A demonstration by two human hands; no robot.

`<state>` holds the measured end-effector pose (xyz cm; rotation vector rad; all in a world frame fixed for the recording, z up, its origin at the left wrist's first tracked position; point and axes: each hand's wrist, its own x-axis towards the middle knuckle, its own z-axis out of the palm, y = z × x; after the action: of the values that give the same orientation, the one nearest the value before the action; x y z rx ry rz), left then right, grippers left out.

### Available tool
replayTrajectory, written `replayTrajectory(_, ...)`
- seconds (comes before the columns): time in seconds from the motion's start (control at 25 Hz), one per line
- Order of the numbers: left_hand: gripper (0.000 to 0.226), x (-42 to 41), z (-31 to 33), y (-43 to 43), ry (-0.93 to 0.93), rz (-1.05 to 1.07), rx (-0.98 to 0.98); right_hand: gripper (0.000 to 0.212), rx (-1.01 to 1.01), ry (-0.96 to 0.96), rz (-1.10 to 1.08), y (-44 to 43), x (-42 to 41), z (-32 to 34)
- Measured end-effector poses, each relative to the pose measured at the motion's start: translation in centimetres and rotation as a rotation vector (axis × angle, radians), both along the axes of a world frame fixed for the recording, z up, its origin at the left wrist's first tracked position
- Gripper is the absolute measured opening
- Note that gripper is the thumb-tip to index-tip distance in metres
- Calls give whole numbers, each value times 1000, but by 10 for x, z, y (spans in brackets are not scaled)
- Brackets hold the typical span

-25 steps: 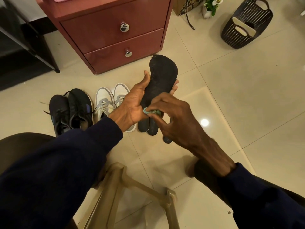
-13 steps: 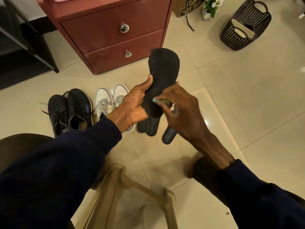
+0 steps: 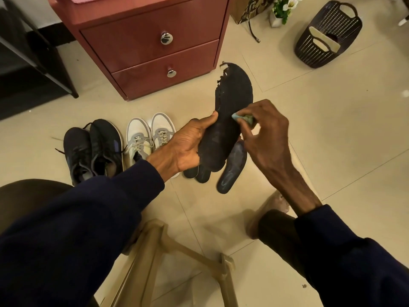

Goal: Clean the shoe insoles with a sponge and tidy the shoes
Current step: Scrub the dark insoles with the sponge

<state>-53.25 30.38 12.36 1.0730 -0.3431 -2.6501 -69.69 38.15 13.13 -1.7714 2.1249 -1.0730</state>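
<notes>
Drawer cabinet (image 3: 141,38): dark red, two drawers, each with a round metal knob, standing on the tiled floor (image 3: 332,134).
Basket (image 3: 327,34): dark perforated plastic, tilted on the floor at upper right, well apart from the cabinet.
Potted plant (image 3: 282,9): white flowers, small white pot, between cabinet and basket.
Bag (image 3: 250,7): patterned, strap trailing on the floor, just beside the plant.
Stool (image 3: 177,251): translucent tan plastic, legs at the bottom.
</notes>
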Motion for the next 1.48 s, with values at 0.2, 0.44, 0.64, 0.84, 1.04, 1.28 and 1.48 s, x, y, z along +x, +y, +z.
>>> replayTrajectory(0.2,28,2,-1,-2,-9,-37,30,16,26,22,293,6,27,-1)
replayTrajectory(0.44,41,1,-6,-1,-23,-23,30,13,14,-13,-28,2,-9,-2)
replayTrajectory(0.64,26,4,-1,-2,47,-23,4,17,76,-5,322,6,15,1)
replayTrajectory(0.84,59,0,-14,-4,201,-36,-161,12,30,-83,-26,3,-14,5)
replayTrajectory(1.04,78,0,-18,-4,140,-80,-303,16,160,-34,173,5,6,7)
replayTrajectory(1.28,87,-7,-24,-1,25,-152,-459,14,105,17,107,7,-16,7)
replayTrajectory(1.48,89,-5,-27,-1,14,-150,-415,13,112,-94,57,7,-14,7)
